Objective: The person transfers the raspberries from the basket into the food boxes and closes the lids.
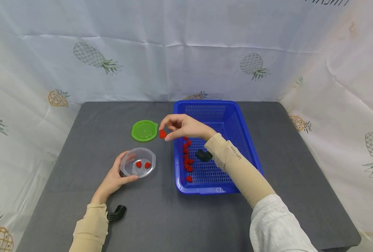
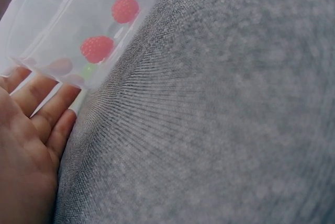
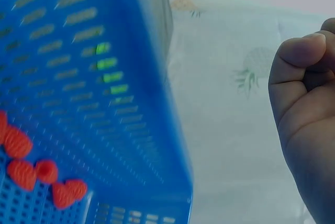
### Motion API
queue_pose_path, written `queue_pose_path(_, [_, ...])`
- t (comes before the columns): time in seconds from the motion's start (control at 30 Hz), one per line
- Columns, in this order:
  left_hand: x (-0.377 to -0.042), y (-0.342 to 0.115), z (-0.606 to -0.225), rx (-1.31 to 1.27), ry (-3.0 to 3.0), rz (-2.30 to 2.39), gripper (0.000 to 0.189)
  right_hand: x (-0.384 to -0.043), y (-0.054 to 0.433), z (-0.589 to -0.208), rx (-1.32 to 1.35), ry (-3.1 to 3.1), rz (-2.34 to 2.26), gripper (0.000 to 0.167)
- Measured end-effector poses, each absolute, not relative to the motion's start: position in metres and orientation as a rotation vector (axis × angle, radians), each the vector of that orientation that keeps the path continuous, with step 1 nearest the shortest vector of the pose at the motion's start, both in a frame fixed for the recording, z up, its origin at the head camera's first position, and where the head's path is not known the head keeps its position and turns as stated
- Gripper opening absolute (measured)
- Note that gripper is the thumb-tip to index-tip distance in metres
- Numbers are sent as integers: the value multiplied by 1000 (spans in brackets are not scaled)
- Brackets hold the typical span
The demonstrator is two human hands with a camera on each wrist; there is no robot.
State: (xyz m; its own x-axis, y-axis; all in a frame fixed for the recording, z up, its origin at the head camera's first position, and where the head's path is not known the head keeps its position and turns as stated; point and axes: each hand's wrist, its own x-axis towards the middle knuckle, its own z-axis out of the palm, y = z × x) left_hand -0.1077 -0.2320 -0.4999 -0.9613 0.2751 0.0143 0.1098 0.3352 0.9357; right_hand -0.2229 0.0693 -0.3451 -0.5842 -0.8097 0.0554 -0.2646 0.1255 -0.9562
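My left hand (image 1: 115,177) grips a clear plastic container (image 1: 130,167) from its left side, thumb at the near rim and fingers round the far side. Two raspberries (image 2: 97,49) lie inside it, seen through the wall in the left wrist view. Between thumb and fingertips, my right hand (image 1: 186,126) pinches another raspberry (image 1: 162,134), held past the left rim of a blue plastic basket (image 1: 179,185). Along the basket's left side lie several more raspberries (image 3: 22,174).
A green lid (image 1: 144,131) lies on the grey table (image 1: 155,217) behind the container. Black devices show at both wrists, one at the left wrist (image 1: 118,212) and one over the basket (image 1: 202,155). A pineapple-print curtain (image 1: 173,73) hangs behind the table.
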Motion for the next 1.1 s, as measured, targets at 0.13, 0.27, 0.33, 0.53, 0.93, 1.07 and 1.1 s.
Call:
queue_pose_path(0.13, [-108, -231, -499, 332, 2440, 1678, 92, -221, 59, -343, -1055, 1886, -1492, 29])
queue_pose_path(0.27, [-109, -231, -498, 323, 2427, 1682, 93, -220, 49, -344, -1081, 1838, -1530, 29])
queue_pose_path(0.33, [-109, -231, -498, 323, 2426, 1681, 93, -219, 42, -345, -1085, 1823, -1541, 29])
queue_pose_path(0.53, [-109, -231, -497, 306, 2437, 1671, 92, -215, 22, -347, -1113, 1789, -1528, 29])
queue_pose_path(0.93, [-108, -229, -496, 300, 2453, 1656, 92, -217, -17, -357, -1196, 1705, -1459, 27])
queue_pose_path(1.07, [-108, -229, -496, 304, 2438, 1670, 92, -219, -22, -362, -1200, 1708, -1444, 29])
queue_pose_path(1.1, [-108, -229, -496, 300, 2431, 1674, 92, -219, -23, -363, -1195, 1711, -1439, 29])
